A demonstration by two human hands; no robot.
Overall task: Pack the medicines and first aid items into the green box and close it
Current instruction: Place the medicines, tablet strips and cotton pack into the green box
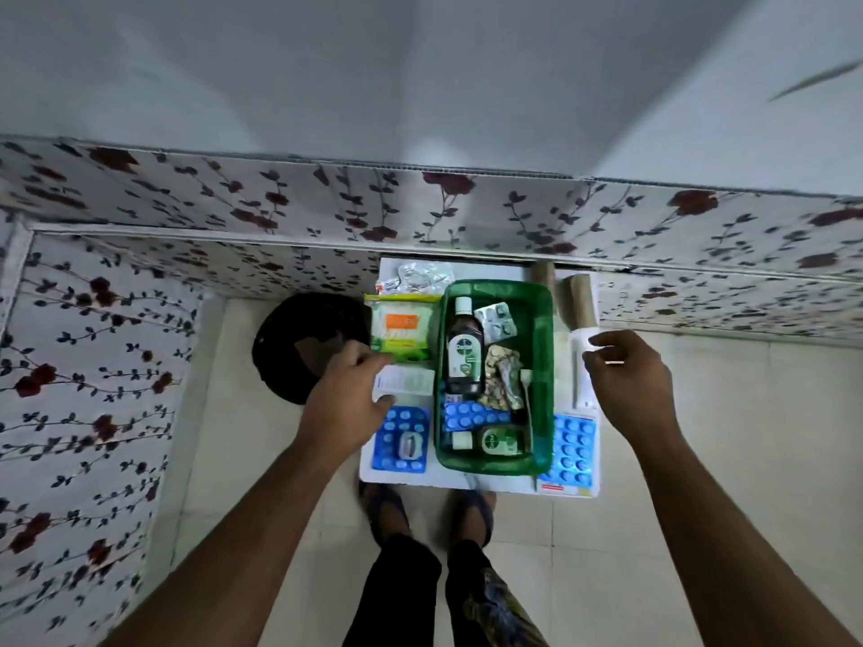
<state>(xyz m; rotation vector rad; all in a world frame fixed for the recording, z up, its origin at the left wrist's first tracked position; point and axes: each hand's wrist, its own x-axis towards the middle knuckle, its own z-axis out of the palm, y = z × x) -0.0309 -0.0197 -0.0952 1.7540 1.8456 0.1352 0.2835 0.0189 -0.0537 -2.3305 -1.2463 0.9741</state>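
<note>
Floral sheeting (pixel 420 203) fills the upper half of the frame, with pale floor tiles (pixel 700 436) below. A small white table (pixel 495 273) sits at centre, and on it the green box (pixel 541 366), open, with no lid in view. Inside lie a dark bottle (pixel 463 357), a blue strip (pixel 471 415), a small green bottle (pixel 499 440), a silver blister (pixel 496 322) and a crumpled foil pack (pixel 502 380).

Left of the box lie a green packet (pixel 401 331), a white leaflet (pixel 411 381) and a blue blister (pixel 401 438); more foil strips (pixel 420 275) sit at the table's top edge. To the right are two brown rolls (pixel 579 296), a white tube (pixel 583 380) and another blue blister (pixel 572 452).

The left hand (pixel 348 399) is curled over the leaflet's left end, thumb and fingers narrowly pinched at its edge; whether it truly holds the paper cannot be told. The right hand (pixel 626 371) hovers loosely curled above the tube, apparently holding nothing.

The step in hand looks like gathering the outside items. It would go best by lifting the leaflet flat and sliding it down along the box's left wall, since the middle is already crowded; the tube, just under the right fingers, could go in beside the right wall.
</note>
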